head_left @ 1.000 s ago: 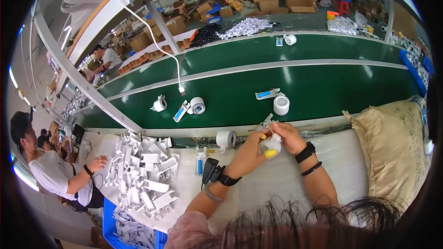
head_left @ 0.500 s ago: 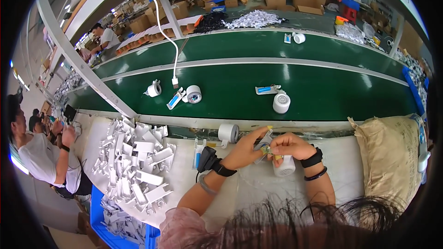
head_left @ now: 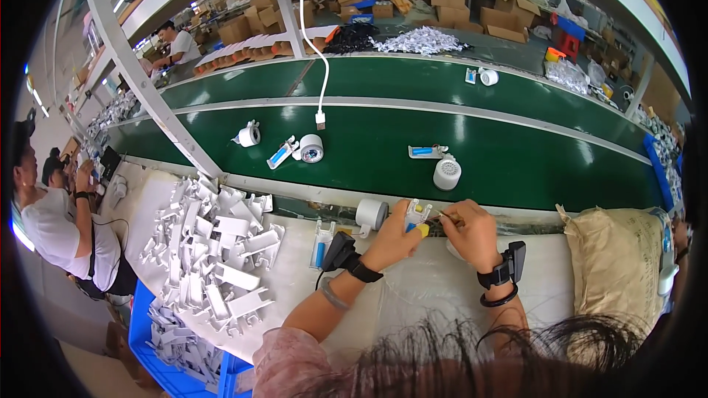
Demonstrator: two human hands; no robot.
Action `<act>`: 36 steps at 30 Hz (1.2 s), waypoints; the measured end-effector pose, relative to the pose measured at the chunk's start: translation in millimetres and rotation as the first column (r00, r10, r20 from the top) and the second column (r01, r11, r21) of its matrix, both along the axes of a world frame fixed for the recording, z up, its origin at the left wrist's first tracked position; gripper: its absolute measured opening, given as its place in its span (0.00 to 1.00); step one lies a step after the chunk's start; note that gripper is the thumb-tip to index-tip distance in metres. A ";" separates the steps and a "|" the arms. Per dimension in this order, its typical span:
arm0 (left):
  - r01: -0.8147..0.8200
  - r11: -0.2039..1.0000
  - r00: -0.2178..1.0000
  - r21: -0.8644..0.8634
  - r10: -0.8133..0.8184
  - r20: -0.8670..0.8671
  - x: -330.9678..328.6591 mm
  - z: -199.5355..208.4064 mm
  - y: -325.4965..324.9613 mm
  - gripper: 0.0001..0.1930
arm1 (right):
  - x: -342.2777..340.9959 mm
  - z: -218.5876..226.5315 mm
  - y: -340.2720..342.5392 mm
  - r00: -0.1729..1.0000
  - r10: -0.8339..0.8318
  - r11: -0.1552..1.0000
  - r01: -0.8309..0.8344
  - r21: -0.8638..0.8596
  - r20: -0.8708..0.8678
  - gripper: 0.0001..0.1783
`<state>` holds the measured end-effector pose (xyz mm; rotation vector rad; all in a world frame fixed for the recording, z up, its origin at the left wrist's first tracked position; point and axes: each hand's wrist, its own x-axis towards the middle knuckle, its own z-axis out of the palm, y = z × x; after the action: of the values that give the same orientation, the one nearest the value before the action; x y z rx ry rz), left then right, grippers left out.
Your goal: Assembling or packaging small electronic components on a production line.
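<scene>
My left hand [head_left: 393,242] is closed on a white plastic handle part [head_left: 417,211] with a blue battery in it; yellow covers show on its fingertips. To its right, my right hand [head_left: 474,234] pinches something thin and dark, perhaps a wire, beside that part. A white round piece is mostly hidden under my right hand. Left of my left hand lies a white and grey cylindrical fan head [head_left: 371,215] at the bench's far edge. Closer in, another white handle part with a blue battery [head_left: 320,253] rests on the bench.
A heap of white plastic parts [head_left: 221,250] covers the bench's left, above a blue bin [head_left: 158,357]. A brown sack [head_left: 618,269] stands at right. Fan assemblies [head_left: 447,174] lie on the green conveyor [head_left: 369,140]. A white USB cable [head_left: 322,96] hangs over it. Co-workers sit at left.
My right hand has risen and drawn slightly away from my left. The handle part with its blue battery now shows in my left hand, while the round white piece has become mostly hidden.
</scene>
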<state>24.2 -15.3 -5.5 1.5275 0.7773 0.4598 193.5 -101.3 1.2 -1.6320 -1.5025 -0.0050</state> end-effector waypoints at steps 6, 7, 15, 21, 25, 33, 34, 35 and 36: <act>-0.049 0.998 0.926 -0.044 0.062 0.372 8.2 -33.8 10.0 0.15 | -4.4 -10.1 6.7 0.995 0.096 0.978 -0.095 0.184 0.007 0.06; -0.057 0.998 0.924 -0.041 0.068 0.377 6.8 -35.1 10.2 0.15 | -6.3 -10.6 6.9 0.995 0.103 0.977 -0.104 0.187 0.013 0.06; 0.025 0.999 0.940 -0.020 -0.016 0.339 4.2 -31.1 8.2 0.17 | -12.0 -12.2 6.1 0.987 0.142 0.956 -0.158 0.247 0.079 0.09; 0.059 0.996 0.941 0.065 -0.077 0.329 0.7 -24.3 3.3 0.21 | -15.9 -15.7 6.5 0.977 0.114 0.946 -0.162 0.281 0.178 0.10; 0.081 0.990 0.946 0.113 -0.112 0.303 -0.2 -23.6 3.4 0.21 | -17.2 -16.8 5.8 0.976 0.123 0.942 -0.172 0.289 0.182 0.10; 0.070 0.976 0.944 0.207 -0.132 0.302 0.9 -18.8 -1.5 0.21 | -17.6 -19.4 5.1 0.980 0.069 0.935 -0.128 0.331 0.185 0.13; 0.070 0.976 0.944 0.206 -0.131 0.302 0.8 -19.4 -1.6 0.21 | -17.8 -19.8 4.7 0.980 0.070 0.935 -0.128 0.330 0.184 0.13; 0.067 0.974 0.945 0.215 -0.131 0.298 1.1 -19.9 -1.1 0.20 | -17.7 -19.8 4.2 0.981 0.086 0.935 -0.139 0.327 0.172 0.12; 0.065 0.972 0.946 0.225 -0.131 0.295 1.5 -20.4 -0.8 0.20 | -17.6 -19.7 3.9 0.982 0.102 0.934 -0.150 0.325 0.159 0.11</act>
<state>25.7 -16.1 -25.9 1.6329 0.4151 0.7056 175.9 -97.4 -18.5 -1.2805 -1.6105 -0.2958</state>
